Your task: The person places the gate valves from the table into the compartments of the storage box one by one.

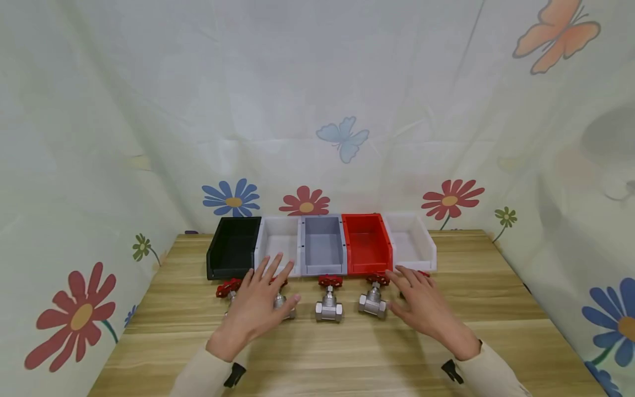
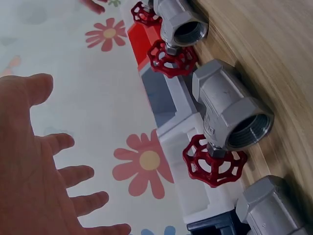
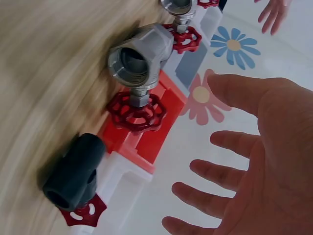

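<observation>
"What are the hands doing?"

"The left hand (image 1: 258,303) is over the left end of the row of valves. Its fingers are spread wide and empty. The right hand (image 1: 424,303) is over the other end, with its fingers spread wide and empty too."

"Where are the valves?"

"They sit in a row on the wooden table (image 1: 347,358). The first silver valve (image 2: 269,208) and the second silver valve (image 2: 225,103) are partly hidden by the left hand in the head view. The third silver valve (image 1: 329,310) is between the hands. The fourth silver valve (image 1: 372,303) is near the right thumb. The dark valve (image 3: 76,171) is last, and the right hand hides most of it from above."

"What's behind them?"

"Five bins, side by side: a black bin (image 1: 233,273), a white bin (image 1: 280,226), a grey bin (image 1: 324,269), a red bin (image 1: 369,267) and another white bin (image 1: 414,264). They stand between the valves and a cloth (image 1: 278,82) with flowers and butterflies. The left fingers block a bit of the black bin and the white one beside it."
</observation>
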`<state>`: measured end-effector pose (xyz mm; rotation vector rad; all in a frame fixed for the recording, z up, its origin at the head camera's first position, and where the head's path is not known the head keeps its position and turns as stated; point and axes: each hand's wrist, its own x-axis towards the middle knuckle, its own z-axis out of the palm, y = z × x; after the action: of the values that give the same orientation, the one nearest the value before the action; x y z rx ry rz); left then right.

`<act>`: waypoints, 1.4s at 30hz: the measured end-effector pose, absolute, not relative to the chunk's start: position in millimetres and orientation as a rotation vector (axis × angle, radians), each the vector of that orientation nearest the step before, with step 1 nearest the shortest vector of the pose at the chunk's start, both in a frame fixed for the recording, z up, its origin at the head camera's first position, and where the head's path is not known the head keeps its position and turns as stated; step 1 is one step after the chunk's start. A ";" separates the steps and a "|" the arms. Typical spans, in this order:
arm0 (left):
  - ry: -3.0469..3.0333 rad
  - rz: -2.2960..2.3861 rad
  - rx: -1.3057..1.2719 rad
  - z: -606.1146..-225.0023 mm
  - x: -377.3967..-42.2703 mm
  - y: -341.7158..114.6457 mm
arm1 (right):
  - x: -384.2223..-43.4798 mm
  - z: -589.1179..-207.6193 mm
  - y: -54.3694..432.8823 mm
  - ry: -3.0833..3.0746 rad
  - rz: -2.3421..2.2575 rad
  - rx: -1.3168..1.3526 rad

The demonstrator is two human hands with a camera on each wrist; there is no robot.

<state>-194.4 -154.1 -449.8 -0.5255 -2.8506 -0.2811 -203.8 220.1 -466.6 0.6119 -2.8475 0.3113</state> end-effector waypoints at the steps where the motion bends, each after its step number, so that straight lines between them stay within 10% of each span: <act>1: -2.851 -0.282 -0.519 -450.3 -195.0 -155.4 | -203.9 -467.6 221.3 -2.847 0.313 0.612; 42: -2.908 -0.444 -0.214 -464.3 -228.3 -241.0 | -207.3 -492.8 244.9 -2.968 0.295 0.468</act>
<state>-228.3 -241.0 -464.3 -0.2145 -2.9080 -0.4436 -207.3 244.9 -492.8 0.4683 -2.9676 0.2954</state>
